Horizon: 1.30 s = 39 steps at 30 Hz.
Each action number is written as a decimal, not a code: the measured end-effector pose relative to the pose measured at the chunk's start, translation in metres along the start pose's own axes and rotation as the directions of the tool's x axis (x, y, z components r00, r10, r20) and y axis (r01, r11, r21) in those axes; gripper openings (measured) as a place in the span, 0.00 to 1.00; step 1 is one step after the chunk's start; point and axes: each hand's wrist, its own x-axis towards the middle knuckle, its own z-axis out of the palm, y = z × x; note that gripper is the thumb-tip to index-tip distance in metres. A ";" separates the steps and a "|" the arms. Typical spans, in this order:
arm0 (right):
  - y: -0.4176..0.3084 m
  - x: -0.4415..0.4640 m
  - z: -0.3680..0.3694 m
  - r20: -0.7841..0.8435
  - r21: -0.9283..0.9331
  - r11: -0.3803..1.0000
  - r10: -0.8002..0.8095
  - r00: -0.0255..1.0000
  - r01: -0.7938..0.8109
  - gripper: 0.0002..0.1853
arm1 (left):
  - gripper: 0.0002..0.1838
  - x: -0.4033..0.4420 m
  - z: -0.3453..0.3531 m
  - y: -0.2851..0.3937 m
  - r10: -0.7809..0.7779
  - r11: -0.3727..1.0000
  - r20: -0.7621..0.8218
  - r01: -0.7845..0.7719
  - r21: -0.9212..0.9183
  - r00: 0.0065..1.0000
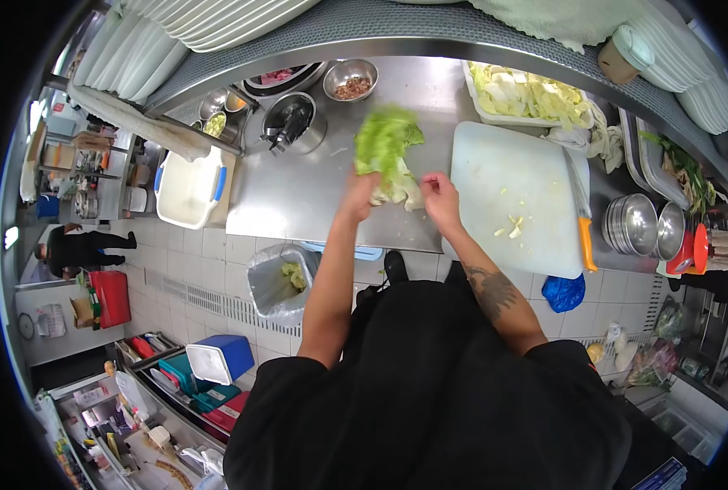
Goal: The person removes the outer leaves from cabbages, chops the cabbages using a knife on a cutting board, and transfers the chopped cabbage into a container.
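Observation:
My left hand [359,196] is closed around the base of a leafy green lettuce [387,151], held over the steel counter [290,200]. The upper leaves are blurred by motion. Close by the lettuce's pale lower edge is my right hand [440,198], its fingers curled together; whether they pinch a bit of leaf is hidden. To the right lies a white cutting board [503,171] with a few yellowish scraps [513,227] on it. A knife [583,216] with an orange handle rests along the board's right side.
A white tub of cut cabbage [527,94] stands behind the board. Metal bowls [352,80] and a pot of black-handled tools [294,122] sit at the back left. A lined bin [278,282] is below the counter. Plates [217,20] line the overhead shelf.

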 end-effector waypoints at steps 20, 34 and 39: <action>0.017 0.021 0.023 -0.045 0.155 0.974 0.174 0.984 -0.165 0.17 | 0.29 -0.016 0.015 -0.032 0.358 0.914 -0.395 -0.233 0.331 0.846; -0.099 -0.072 0.217 0.780 -0.200 0.898 -0.096 0.618 0.392 0.31 | 0.33 -0.362 -0.190 0.067 0.315 0.850 -0.488 -0.471 -0.235 0.814; -0.114 -0.070 0.151 0.616 -0.269 0.891 -0.132 0.777 0.364 0.25 | 0.33 -0.321 -0.161 0.060 0.317 0.889 -0.432 -0.423 -0.175 0.844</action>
